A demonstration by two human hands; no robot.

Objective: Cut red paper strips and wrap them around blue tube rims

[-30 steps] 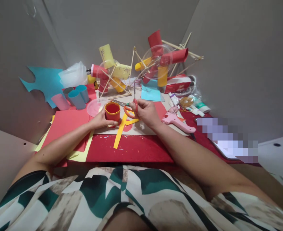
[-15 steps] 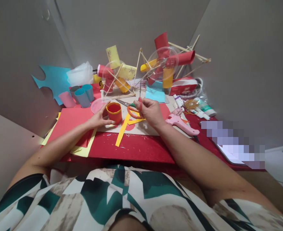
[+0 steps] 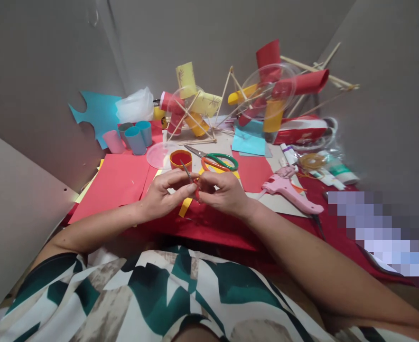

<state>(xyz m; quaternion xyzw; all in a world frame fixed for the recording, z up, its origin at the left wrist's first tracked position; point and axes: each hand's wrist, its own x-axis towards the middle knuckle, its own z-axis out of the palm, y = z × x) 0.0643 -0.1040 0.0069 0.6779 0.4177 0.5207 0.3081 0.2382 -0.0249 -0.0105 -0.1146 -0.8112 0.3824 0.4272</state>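
— What does the work surface look like?

— It is a table (image 3: 216,230) with a red covering, standing in a corner between plain grey walls (image 3: 202,38). A large red paper sheet (image 3: 116,183) lies at the left, and a light blue paper (image 3: 250,142) lies farther back. Two paper windmill models (image 3: 273,90) on wooden sticks stand at the far edge. Blue paper tubes (image 3: 138,137) and a plastic bag (image 3: 134,107) are at the far left. A pink glue gun (image 3: 289,190) lies at the right.

— And where are the hands?

— Both hands meet near the front edge, above a yellow paper strip (image 3: 185,207). The right hand (image 3: 225,192) has its fingers clamped on the red end of a small red-handled tool (image 3: 197,191). The thin metal tip of this tool points up and away. The left hand (image 3: 162,194) has curled fingers, and its thumb and fingertips pinch the same tool at the shaft.

— What is just behind them?

— A red and yellow paper cup (image 3: 181,159) stands beside a clear plastic lid (image 3: 159,154). Scissors (image 3: 218,162) with green and orange handles lie just to the right of the cup.
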